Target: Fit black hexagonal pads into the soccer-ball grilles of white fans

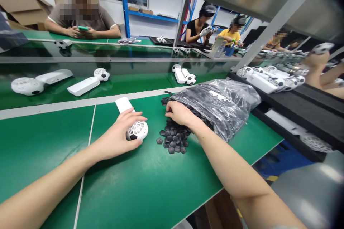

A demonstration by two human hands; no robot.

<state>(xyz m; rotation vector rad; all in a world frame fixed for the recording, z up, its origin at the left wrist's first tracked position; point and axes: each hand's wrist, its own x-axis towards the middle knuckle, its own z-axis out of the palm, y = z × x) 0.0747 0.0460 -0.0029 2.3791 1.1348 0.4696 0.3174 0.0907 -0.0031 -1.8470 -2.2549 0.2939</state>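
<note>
A white handheld fan (140, 128) with a round, football-patterned grille lies on the green work surface, its handle pointing away from me. My left hand (122, 132) curls over the head, thumb on the near side and fingers across the far side. One black pentagon patch shows on the head near my palm. To the right, a heap of small black pentagon pieces (174, 137) spills from a clear plastic bag (225, 103). My right hand (178, 112) is at the bag's mouth above the heap, fingertips pinched together; whatever is between them is hidden.
Beyond a pale rail, a green conveyor (134, 75) carries several similar fans (88, 84). More fans fill a black tray (276, 78) at right. A person (83, 21) across the line holds a green phone; other people sit farther along. A metal post (282, 18) slants at right.
</note>
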